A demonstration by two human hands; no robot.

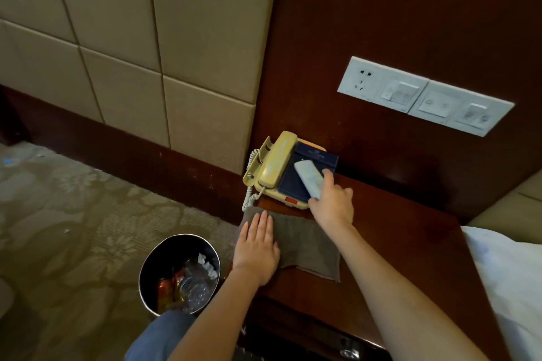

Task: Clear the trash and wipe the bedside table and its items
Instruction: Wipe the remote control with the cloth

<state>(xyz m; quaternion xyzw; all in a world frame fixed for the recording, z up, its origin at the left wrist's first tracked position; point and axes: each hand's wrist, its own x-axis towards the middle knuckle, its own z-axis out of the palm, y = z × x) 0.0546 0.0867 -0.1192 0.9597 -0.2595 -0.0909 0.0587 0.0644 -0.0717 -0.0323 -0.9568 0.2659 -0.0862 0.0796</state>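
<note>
The dark wooden bedside table (404, 231) fills the lower right. A cream telephone (272, 167) with a dark blue panel stands at its far left corner. My right hand (331, 202) grips a white remote control (309, 177) and holds it over the phone's blue panel. A brown cloth (305, 243) lies spread on the table's left edge, with my left hand (256, 246) resting flat on it, fingers straight.
A round metal bin (148, 278) with a can, plastic bottles and wrappers stands on the carpet left of the table. A white socket and switch panel (422, 95) is on the wooden wall. White bedding (510, 278) lies at the right edge.
</note>
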